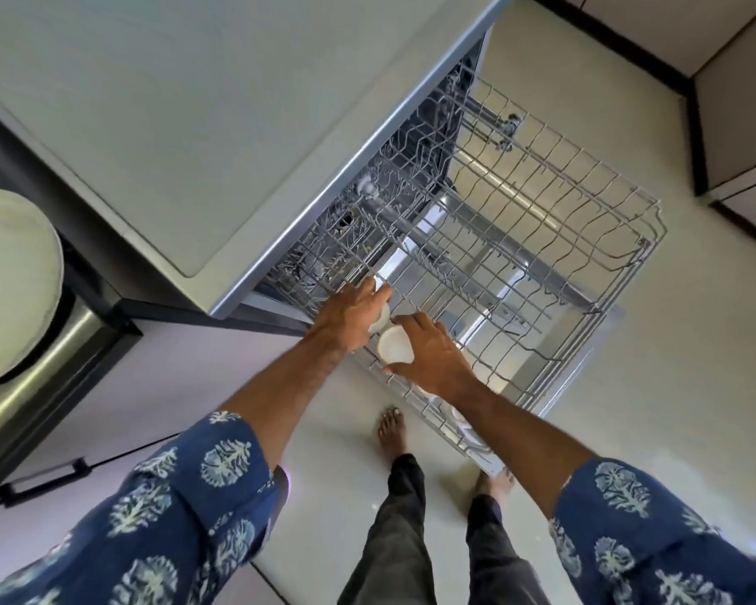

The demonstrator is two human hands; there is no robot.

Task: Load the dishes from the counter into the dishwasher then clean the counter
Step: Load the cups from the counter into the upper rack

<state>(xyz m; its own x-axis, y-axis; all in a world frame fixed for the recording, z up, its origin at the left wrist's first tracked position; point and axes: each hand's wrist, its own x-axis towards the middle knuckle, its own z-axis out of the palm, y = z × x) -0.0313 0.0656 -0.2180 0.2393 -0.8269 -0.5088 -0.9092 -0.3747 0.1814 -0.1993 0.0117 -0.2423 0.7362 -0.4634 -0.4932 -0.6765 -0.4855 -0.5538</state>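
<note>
Both hands are at the near left corner of the pulled-out upper rack [542,238] of the dishwasher [420,137]. The right hand [433,355] has its grip curled round a small white cup [394,348]; the cup lies directly under the thumb and fingers, its round face turned up toward the camera, and sits on or just above the rack wires, which of the two cannot be told. The left hand [352,314] is just beyond and to the left of that grip, its fingers curled over a second white cup [380,318], of which only an edge shows below the palm. The two cups are just beside each other; contact between them cannot be confirmed. The left hand's fingertips reach the rack wires near the dishwasher's front edge. Further out from both grips the rack shows only bare wires. Below the right forearm, white dishes [461,419] show in the lower rack, partly hidden. Well to the left of the grips, a white plate [9,281] rests on the dark worktop [40,355]. The grey dishwasher top [171,124] runs beyond the left hand. Bare feet stand on the floor [695,342] beneath the arms.
</note>
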